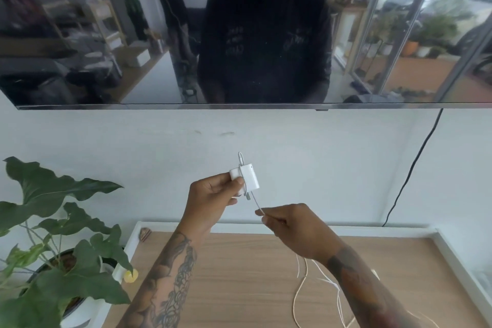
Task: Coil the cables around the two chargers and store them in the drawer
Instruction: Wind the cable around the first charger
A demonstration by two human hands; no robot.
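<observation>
Both hands raised above cabinet top (239, 274): left hand (213, 200) grips charger (246, 176), right hand (290, 226) pinches cable (258, 206).

head view | faces forward-down | near both raised hands | wall television (239, 34) above

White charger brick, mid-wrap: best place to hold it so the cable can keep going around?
Probably the plug-end half of the white rectangular charger brick, pinched from the left as the left hand does now. That leaves the brick's middle and right end bare, where the thin white cable already loops across. The right hand pinches the cable below, feeding it in.
</observation>
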